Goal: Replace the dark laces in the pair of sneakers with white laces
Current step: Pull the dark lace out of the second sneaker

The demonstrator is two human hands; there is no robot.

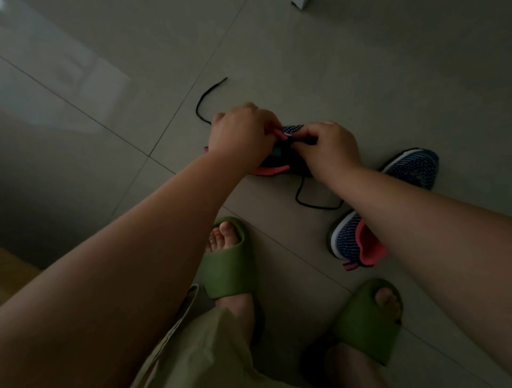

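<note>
**Both hands on one sneaker, dark lace trailing on the floor**

Dim light, tiled floor [304, 69]. Person bent over, head view looking down past both forearms.

Left hand [241, 133]: fingers curled over the near sneaker [279, 155], gripping it around the collar, by the pink tongue. Grip clenched on the shoe; fingertips hidden behind the knuckles.

Right hand [329, 149]: fingers curled at the lacing area of the same sneaker, thumb and fingers closed together on something dark there. It looks like the dark lace [310, 203], but the exact pinch point is too dark to make out.

Near sneaker: sits on the floor between the two hands, mostly covered by them. Navy dotted upper and pink lining show through the gap.

Dark lace: one end runs out from under the left hand and curves away across the tile toward the top of the view. Another loop lies on the floor below the shoe, just beside the right wrist.

Second sneaker [357, 241]: on the floor to the right, partly crossed by the right forearm; toe showing beyond the arm, heel and pink lining on the near side. Apart from the held shoe.

Green slides [227, 271] on both feet, at the bottom of the view. A pale object [300, 3] is cut off by the top edge.
</note>
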